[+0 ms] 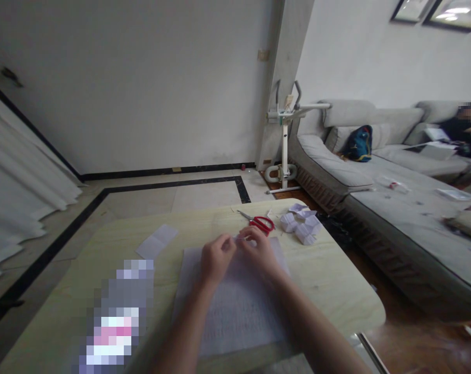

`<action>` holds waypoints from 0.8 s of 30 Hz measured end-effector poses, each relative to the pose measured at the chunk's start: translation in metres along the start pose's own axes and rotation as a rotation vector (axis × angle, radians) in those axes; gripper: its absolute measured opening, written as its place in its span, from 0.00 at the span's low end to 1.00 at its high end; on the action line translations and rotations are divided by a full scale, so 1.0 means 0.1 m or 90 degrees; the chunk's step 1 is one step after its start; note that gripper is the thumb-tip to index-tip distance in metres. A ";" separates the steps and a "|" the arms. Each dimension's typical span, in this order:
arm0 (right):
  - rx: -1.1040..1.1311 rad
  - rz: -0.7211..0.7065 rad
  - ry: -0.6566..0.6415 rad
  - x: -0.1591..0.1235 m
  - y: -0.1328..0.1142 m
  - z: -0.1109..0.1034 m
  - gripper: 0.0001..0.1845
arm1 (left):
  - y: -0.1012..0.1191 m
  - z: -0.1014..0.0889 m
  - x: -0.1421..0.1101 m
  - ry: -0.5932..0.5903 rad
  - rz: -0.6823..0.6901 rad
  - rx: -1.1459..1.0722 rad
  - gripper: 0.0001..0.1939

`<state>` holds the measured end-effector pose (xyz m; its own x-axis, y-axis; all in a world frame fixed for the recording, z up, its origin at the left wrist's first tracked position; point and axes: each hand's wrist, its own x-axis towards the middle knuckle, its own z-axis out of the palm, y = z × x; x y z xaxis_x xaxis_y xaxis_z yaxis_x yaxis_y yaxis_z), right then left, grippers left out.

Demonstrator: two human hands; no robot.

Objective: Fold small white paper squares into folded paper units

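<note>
My left hand and my right hand meet over the far edge of a large white sheet on a pale wooden table. Both pinch a small piece of white paper between their fingertips. Red-handled scissors lie just beyond my right hand. Several folded white paper pieces are heaped to the right of the scissors. A small white slip lies left of my hands.
A blurred-out object stands at the table's near left. A grey sofa runs along the right with a blue bag and a seated person. A white stand stands by the wall. White curtain hangs on the left.
</note>
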<state>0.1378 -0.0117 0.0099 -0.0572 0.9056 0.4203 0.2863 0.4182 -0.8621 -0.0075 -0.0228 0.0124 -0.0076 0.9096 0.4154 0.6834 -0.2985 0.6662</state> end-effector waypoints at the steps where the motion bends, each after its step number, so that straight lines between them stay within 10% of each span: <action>1: 0.001 -0.008 -0.002 0.00 -0.01 -0.01 0.04 | 0.00 0.00 0.00 0.005 -0.006 -0.001 0.12; 24: 0.040 -0.027 -0.049 -0.04 -0.12 -0.03 0.09 | 0.05 0.02 0.06 -0.055 -0.219 -0.514 0.20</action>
<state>0.1377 -0.0203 0.0197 -0.1415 0.8884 0.4366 0.2212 0.4583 -0.8608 -0.0025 -0.0184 0.0168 -0.0410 0.9956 0.0844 -0.0710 -0.0872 0.9937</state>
